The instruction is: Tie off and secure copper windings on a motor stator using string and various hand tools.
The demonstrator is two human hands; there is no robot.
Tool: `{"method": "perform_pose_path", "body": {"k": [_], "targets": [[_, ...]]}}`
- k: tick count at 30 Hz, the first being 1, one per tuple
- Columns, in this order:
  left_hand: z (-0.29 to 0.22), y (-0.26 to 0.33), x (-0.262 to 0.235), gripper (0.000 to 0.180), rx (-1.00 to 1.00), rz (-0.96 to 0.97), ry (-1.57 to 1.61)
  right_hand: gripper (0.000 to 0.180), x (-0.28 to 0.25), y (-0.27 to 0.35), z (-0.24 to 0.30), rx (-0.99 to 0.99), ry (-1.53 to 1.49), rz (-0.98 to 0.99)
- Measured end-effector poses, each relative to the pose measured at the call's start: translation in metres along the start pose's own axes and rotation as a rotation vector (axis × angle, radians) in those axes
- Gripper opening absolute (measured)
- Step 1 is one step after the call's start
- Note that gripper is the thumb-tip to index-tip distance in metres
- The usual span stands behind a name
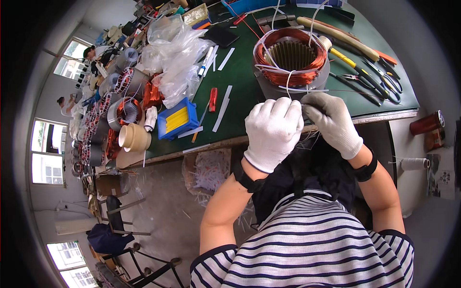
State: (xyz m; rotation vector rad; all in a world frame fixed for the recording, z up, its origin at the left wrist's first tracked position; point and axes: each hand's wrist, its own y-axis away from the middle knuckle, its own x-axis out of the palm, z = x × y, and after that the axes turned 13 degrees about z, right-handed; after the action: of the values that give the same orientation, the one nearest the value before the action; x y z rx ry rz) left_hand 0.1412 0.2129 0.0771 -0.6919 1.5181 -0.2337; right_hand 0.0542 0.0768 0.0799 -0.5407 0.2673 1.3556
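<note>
Green table fills the top of the frame, and close to me my left hand [272,128] and right hand [333,122], both in white gloves, pinch thin white strings at its near edge. Those strings run up to the copper wire ring [290,56] just past my hands, so I can pull them tight. Farther off at the upper right, pliers [367,79] lie within reach.

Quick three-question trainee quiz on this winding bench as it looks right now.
1. True or false: both white-gloved hands, left hand and right hand, meet at the near rim of the grey motor stator with copper windings.
2. Which lies left of the stator: A) blue tray of yellow strips, B) yellow-handled pliers?
3. The small red-handled tool lies on the ____ bench mat.

Key: 1 true; 2 A; 3 green.
</note>
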Motion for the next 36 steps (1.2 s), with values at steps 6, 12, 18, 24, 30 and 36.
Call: {"method": "perform_pose_path", "body": {"k": [6, 12, 18, 24, 30, 36], "targets": [[-0.006, 0.006, 0.0, 0.021, -0.102, -0.08, 0.091, 0.021, 0.009, 0.048, -0.032, 0.094, 0.169, -0.054], [-0.014, 0.012, 0.001, 0.017, -0.163, -0.031, 0.317, 0.028, 0.005, 0.04, -0.005, 0.011, 0.315, -0.089], [-0.012, 0.009, -0.004, 0.014, -0.231, -0.03, 0.373, 0.014, -0.006, 0.001, -0.003, -0.185, 0.241, 0.057], [-0.012, 0.01, -0.005, 0.018, -0.28, -0.048, 0.335, 0.009, 0.0, 0.0, -0.004, -0.139, 0.181, 0.003], [-0.01, 0.004, -0.004, 0.014, -0.111, 0.052, 0.013, 0.008, 0.003, 0.002, -0.003, -0.127, 0.151, -0.028], [-0.003, -0.001, 0.014, 0.01, -0.192, 0.148, 0.169, 0.008, 0.011, 0.005, -0.018, -0.121, 0.223, -0.104]]}}
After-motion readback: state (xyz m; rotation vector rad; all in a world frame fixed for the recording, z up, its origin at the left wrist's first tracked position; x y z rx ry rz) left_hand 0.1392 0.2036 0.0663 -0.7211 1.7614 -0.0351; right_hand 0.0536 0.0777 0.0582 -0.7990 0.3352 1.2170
